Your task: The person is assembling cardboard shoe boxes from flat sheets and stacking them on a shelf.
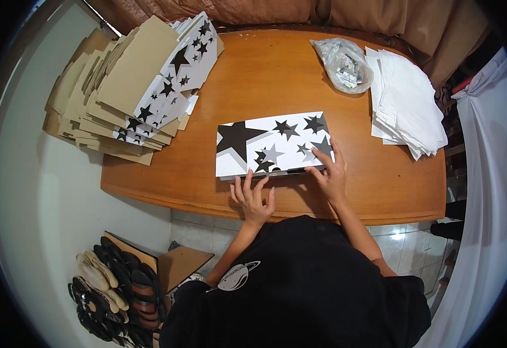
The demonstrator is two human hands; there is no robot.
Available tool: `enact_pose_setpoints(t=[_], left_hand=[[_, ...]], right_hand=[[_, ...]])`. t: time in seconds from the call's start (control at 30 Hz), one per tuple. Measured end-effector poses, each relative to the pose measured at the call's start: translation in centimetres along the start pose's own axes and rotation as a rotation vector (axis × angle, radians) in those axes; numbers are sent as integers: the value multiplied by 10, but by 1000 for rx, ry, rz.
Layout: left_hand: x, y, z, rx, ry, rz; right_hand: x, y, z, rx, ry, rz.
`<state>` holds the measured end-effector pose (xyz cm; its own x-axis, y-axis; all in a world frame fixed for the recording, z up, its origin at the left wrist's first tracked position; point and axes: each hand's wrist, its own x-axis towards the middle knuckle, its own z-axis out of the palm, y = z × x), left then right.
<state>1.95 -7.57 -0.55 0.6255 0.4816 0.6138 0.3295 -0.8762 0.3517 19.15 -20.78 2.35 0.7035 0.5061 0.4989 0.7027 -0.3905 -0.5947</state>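
A white shoebox [288, 152] printed with black and grey stars lies on the wooden table in front of me, its lid down. Along its near edge, my left hand [252, 200] has its fingers spread, the fingertips at the front side near the left corner. At the right end, my right hand [330, 174] rests over the near corner, fingers apart on the lid and side, with the thumb near the front edge. Neither hand is wrapped round the box. Its front face is mostly hidden from above.
A tall pile of flattened cardboard boxes [131, 75] leans at the table's far left. A clear plastic bag [346, 68] of small packets and a stack of white paper [407, 104] lie at the far right. Several sandals [140, 290] are piled below left, beside the wall.
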Motion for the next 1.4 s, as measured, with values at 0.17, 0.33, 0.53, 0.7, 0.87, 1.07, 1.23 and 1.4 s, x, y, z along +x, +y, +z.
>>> enact_pose_setpoints(t=[0.17, 0.33, 0.53, 0.7, 0.87, 1.07, 1.23, 1.4], left_hand=[[2, 3, 3, 89, -28, -28], [7, 2, -1, 11, -31, -39], [1, -2, -1, 18, -35, -10], [4, -12, -3, 39, -13, -12], [18, -25, -2, 43, -2, 49], [25, -31, -2, -1, -48, 51], [31, -34, -5, -2, -35, 59], [33, -35, -5, 0, -12, 97]], right_hand=[[2, -5, -2, 25, -3, 38], [1, -5, -2, 46, -10, 47], [-2, -6, -4, -30, -48, 32], [-1, -8, -5, -54, -41, 9], [0, -23, -12, -264, -115, -62], [1, -15, -8, -51, -250, -208], [9, -9, -16, 58, -231, -198], [9, -4, -17, -13, -265, -309]])
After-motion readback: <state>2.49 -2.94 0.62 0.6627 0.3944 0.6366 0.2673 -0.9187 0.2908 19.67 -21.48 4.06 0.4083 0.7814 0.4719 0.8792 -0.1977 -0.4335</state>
